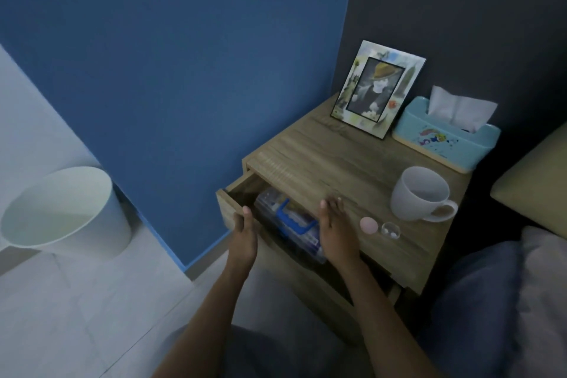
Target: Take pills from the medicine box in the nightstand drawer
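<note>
The wooden nightstand has its top drawer pulled partly out. Inside lies a clear plastic medicine box with a blue handle, partly hidden under the tabletop. My left hand grips the drawer's front edge. My right hand hovers flat, fingers apart, over the box's right end and the tabletop edge, holding nothing. On the tabletop sit a small pink lid and a small clear cup with white pills in it.
A white mug, a light blue tissue box and a framed photo stand on the nightstand. A white waste bin is on the floor at left. Bed and pillow lie to the right.
</note>
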`<action>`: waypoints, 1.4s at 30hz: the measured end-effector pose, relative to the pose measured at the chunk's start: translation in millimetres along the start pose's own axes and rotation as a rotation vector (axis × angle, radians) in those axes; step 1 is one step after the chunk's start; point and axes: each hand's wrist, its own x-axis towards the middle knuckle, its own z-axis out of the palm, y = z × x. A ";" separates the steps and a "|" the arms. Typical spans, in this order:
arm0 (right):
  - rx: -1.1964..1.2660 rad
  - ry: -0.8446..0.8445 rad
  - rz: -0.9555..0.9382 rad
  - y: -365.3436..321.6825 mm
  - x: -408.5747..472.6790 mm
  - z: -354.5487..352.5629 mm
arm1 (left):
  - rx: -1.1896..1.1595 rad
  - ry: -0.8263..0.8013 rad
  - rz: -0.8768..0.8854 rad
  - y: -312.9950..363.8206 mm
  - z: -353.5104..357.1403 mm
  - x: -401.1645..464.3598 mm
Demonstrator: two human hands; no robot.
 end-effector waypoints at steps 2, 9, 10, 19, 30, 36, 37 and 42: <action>0.027 0.011 -0.006 3.9 1.8 2.7 | 0.018 -0.014 -0.011 2.3 6.4 9.3; 0.021 0.045 -0.051 8.3 2.5 9.8 | -0.002 -0.089 0.005 12.9 34.1 33.3; 0.023 0.044 -0.047 8.6 3.0 10.2 | 0.002 -0.091 0.004 15.0 38.5 35.9; 0.019 0.044 -0.045 4.8 -0.8 8.4 | -0.060 -0.124 0.007 21.6 55.3 50.1; 0.068 0.032 0.004 2.0 0.1 7.2 | -0.050 -0.149 -0.014 23.8 53.9 53.5; -0.026 0.046 -0.043 5.5 -0.8 10.3 | -0.035 -0.216 -0.009 31.3 46.6 50.3; -0.038 0.046 -0.059 7.0 -0.1 10.4 | -0.029 -0.234 -0.006 33.1 44.6 49.2; 0.094 -0.012 0.046 -1.0 3.7 1.1 | 0.137 -0.254 0.064 49.8 24.8 33.8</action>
